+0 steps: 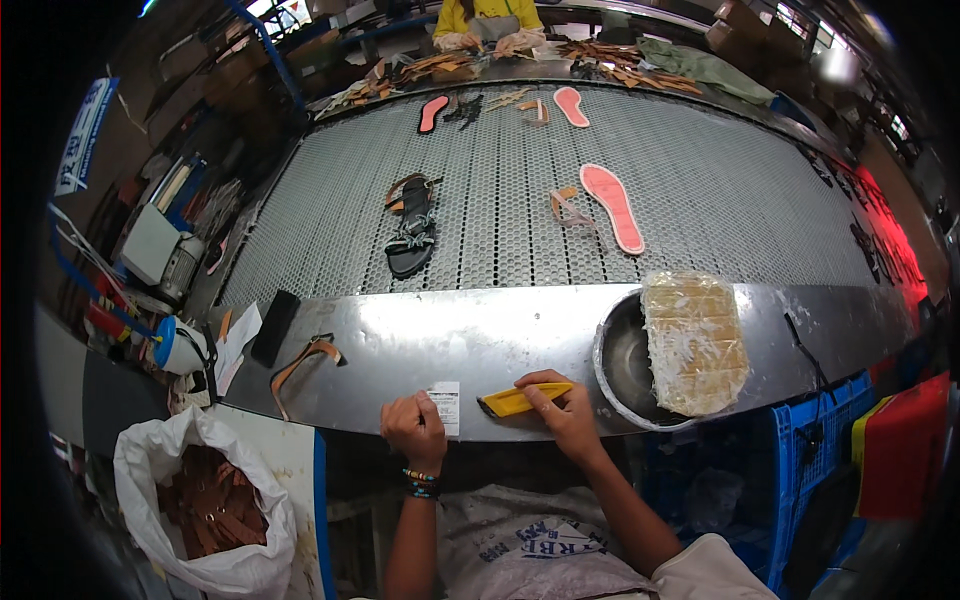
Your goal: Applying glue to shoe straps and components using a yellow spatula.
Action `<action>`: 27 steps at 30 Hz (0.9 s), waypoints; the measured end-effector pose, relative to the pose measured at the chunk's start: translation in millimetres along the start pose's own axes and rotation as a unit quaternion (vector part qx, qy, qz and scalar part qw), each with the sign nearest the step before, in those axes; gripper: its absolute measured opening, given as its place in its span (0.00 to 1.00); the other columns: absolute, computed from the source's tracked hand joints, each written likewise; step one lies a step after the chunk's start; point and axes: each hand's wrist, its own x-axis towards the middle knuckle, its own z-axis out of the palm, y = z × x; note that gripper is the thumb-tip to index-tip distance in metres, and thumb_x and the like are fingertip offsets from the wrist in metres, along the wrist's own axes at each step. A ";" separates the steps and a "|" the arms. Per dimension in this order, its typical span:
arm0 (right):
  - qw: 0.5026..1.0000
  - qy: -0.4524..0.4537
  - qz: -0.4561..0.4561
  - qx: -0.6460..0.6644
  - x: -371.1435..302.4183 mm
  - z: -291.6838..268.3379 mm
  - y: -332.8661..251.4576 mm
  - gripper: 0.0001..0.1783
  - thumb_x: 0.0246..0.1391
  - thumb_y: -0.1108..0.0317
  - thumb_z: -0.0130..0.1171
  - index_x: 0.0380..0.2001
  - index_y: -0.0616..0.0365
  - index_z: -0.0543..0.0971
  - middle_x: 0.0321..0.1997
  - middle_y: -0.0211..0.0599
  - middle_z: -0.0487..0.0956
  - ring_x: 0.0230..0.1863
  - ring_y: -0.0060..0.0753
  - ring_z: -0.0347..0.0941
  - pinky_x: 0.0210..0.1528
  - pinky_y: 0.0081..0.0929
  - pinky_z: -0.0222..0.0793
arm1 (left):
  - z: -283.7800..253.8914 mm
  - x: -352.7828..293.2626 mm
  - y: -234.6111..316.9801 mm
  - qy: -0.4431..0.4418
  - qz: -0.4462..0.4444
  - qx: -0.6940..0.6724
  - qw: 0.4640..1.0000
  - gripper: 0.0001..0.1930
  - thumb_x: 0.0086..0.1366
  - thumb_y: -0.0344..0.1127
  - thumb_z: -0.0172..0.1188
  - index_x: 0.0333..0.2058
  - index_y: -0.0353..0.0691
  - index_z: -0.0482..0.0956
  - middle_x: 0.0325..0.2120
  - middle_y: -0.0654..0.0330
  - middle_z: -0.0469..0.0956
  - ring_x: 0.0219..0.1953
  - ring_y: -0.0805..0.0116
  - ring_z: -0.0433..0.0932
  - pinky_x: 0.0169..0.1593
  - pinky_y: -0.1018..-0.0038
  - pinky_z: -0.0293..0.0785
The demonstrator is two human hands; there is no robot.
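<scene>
My right hand [562, 410] grips a yellow-handled brush [520, 399] just above the near edge of the metal table; its dark tip points left. My left hand [413, 428], with beaded bracelets on the wrist, is closed into a fist at the same edge. What its fingers hold, if anything, is hidden. Right beside it is a small white printed slip [446, 405], which my fist partly overlaps. A brown strap [305, 365] lies farther left. To the right of the brush stands a round metal basin [622, 365], with a plastic-wrapped yellowish block [697, 345] across its rim.
Beyond the metal ledge [480, 320], a perforated conveyor [480, 190] carries a black sandal [411, 228], pink soles [613, 208] and straps. A white sack [205, 505] of brown straps stands lower left, a blue crate [800, 470] at right. A person in yellow [487, 20] works opposite.
</scene>
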 end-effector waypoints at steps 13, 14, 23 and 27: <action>1.000 -0.012 -0.003 -0.011 0.5 -0.3 0.9 0.12 0.66 0.66 0.57 0.44 0.65 0.81 0.39 0.34 0.82 0.40 0.19 0.76 0.43 0.18 0.72 | -0.7 -1.3 -4.4 0.000 0.001 0.011 1.000 0.20 0.66 0.31 0.54 0.15 0.35 0.61 0.14 0.53 0.62 0.20 0.51 0.61 0.30 0.58 0.54; 1.000 -0.013 -0.002 -0.010 0.3 0.7 1.8 0.12 0.66 0.66 0.57 0.44 0.65 0.81 0.39 0.34 0.82 0.40 0.19 0.76 0.43 0.18 0.72 | -1.1 -1.3 -5.0 0.000 0.002 0.012 1.000 0.20 0.66 0.31 0.54 0.15 0.35 0.61 0.14 0.53 0.62 0.20 0.51 0.61 0.30 0.58 0.54; 1.000 0.001 0.004 0.013 2.0 -2.8 2.8 0.11 0.65 0.65 0.59 0.43 0.61 0.83 0.39 0.29 0.81 0.38 0.15 0.73 0.40 0.16 0.68 | 2.2 1.3 -0.5 -0.008 -0.005 0.010 1.000 0.20 0.67 0.32 0.54 0.15 0.36 0.63 0.14 0.53 0.63 0.19 0.51 0.61 0.30 0.59 0.55; 1.000 0.011 0.004 0.003 4.7 -4.9 0.5 0.12 0.65 0.64 0.59 0.43 0.61 0.83 0.39 0.29 0.81 0.38 0.15 0.72 0.40 0.16 0.68 | 4.9 6.2 3.6 -0.015 0.001 0.020 1.000 0.18 0.64 0.31 0.54 0.14 0.38 0.68 0.13 0.55 0.67 0.18 0.54 0.65 0.29 0.60 0.57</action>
